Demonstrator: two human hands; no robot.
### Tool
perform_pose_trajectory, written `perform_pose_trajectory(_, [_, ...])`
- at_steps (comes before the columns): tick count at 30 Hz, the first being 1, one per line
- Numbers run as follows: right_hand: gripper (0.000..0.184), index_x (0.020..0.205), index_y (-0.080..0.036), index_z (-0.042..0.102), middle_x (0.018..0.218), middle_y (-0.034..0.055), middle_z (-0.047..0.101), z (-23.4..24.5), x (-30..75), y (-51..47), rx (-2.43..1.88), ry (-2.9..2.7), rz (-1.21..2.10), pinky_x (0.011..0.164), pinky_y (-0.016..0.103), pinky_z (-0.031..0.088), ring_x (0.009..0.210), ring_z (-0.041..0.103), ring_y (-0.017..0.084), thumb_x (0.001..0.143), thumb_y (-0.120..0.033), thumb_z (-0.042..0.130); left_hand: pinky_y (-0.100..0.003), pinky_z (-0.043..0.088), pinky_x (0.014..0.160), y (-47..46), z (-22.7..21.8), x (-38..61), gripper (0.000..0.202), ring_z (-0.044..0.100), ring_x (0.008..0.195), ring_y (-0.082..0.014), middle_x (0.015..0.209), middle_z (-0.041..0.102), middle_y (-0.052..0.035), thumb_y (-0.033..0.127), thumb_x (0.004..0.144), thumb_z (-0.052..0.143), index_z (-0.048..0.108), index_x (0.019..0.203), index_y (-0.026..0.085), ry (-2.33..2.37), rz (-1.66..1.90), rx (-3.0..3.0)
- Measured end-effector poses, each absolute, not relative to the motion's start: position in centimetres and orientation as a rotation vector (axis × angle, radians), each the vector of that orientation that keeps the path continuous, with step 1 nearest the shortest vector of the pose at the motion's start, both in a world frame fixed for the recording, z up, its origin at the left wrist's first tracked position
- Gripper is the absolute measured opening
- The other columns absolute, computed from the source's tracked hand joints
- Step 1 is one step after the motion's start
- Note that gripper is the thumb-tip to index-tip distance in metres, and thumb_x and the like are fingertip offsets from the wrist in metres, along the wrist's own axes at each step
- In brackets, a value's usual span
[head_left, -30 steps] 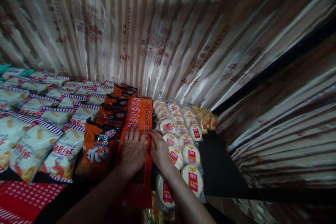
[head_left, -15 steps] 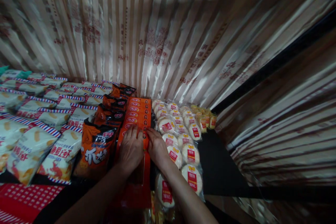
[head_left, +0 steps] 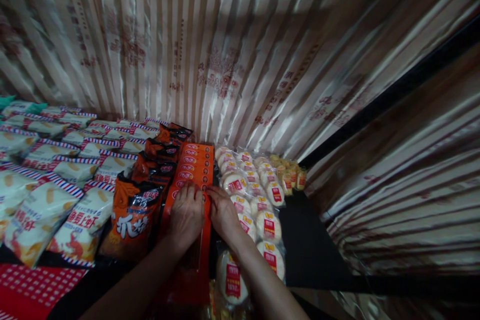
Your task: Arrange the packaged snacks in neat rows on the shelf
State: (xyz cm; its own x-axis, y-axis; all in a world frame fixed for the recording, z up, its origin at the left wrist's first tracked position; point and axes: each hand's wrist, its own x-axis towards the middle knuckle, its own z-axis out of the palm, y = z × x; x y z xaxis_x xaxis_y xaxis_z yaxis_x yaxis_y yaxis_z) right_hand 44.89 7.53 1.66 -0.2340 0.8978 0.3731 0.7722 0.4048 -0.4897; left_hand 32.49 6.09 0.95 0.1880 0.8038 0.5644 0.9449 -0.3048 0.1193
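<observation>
A row of flat orange snack packets (head_left: 191, 160) overlaps like shingles, with printed oval labels and dark round spots. On the front part of this row, my left hand (head_left: 187, 212) has its fingers curled down over the nearest packet. Beside it, my right hand (head_left: 224, 210) pinches the same packet's right edge, its thumb side toward my left hand. Both sets of fingertips are partly hidden. Clear-wrapped round white crackers (head_left: 268, 225) with red labels lie close to my right forearm. An orange-and-black snack bag (head_left: 131, 220) leans to the left of my left hand.
Several white snack bags (head_left: 71, 210) with striped tops fill the left side. Small yellow packets (head_left: 292, 175) stand at the back right on the black shelf (head_left: 311, 245). A pleated printed curtain (head_left: 221, 50) hangs behind, and a black bar (head_left: 375, 100) slants at right.
The view has shifted slightly, so the shelf goods appear a little lower and further left. My hands stay together at the front of the orange row, with barely any movement.
</observation>
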Motion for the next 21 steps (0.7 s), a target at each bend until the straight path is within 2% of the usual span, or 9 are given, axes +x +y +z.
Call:
perform_pose_trajectory(4, [0.039, 0.103, -0.015, 0.069, 0.109, 0.0121, 0.067, 2.1, 44.9, 7.6, -1.43, -2.092, 0.25, 0.094, 0.039, 0.047, 0.103, 0.06, 0.021, 0.079, -0.004, 0.039, -0.042, 0.042, 0.096, 6.3, 1.4, 32.3, 0.03, 0.053, 0.112, -0.0295, 0.114, 0.06, -0.02, 0.012, 0.084, 0.042, 0.06, 0.107, 0.004, -1.689, -0.866, -2.219])
perform_pose_trajectory(9, [0.039, 0.099, -0.013, 0.07, 0.104, 0.0118, 0.069, 3.2, 45.1, 8.1, -1.45, -2.127, 0.258, 0.093, 0.038, 0.047, 0.1, 0.06, 0.021, 0.076, -0.001, 0.041, -0.04, 0.041, 0.098, 6.6, 1.6, 32.2, 0.026, 0.053, 0.11, -0.0275, 0.108, 0.062, -0.0154, 0.01, 0.083, 0.042, 0.063, 0.099, 0.009, -1.651, -0.85, -2.267])
perform_pose_trajectory(13, [0.044, 0.108, -0.014, 0.067, 0.115, 0.0111, 0.066, 4.1, 44.7, 9.4, -1.444, -2.157, 0.315, 0.097, 0.036, 0.046, 0.107, 0.059, 0.021, 0.075, -0.001, 0.042, -0.041, 0.042, 0.096, 6.8, 1.4, 32.6, 0.025, 0.054, 0.108, -0.0276, 0.105, 0.062, -0.0144, 0.011, 0.083, 0.043, 0.063, 0.098, 0.01, -1.691, -0.825, -2.254])
perform_pose_trajectory(18, [0.048, 0.126, -0.006, 0.054, 0.135, 0.0158, 0.051, 4.6, 43.1, 12.6, -1.414, -2.327, 0.298, 0.108, 0.038, 0.035, 0.129, 0.042, 0.023, 0.08, -0.006, 0.043, -0.047, 0.038, 0.099, 6.8, 1.5, 32.8, 0.028, 0.052, 0.109, -0.0296, 0.108, 0.06, -0.0159, 0.01, 0.079, 0.043, 0.06, 0.101, 0.009, -1.778, -0.84, -2.237])
perform_pose_trajectory(21, [0.042, 0.124, -0.008, 0.056, 0.129, 0.0151, 0.056, 4.9, 42.2, 14.8, -1.322, -2.47, 0.29, 0.112, 0.04, 0.027, 0.131, 0.039, 0.021, 0.086, -0.011, 0.04, -0.049, 0.037, 0.099, 6.9, 1.5, 32.8, 0.029, 0.051, 0.107, -0.0308, 0.107, 0.059, -0.0161, 0.015, 0.08, 0.045, 0.058, 0.104, 0.007, -1.851, -0.848, -2.218])
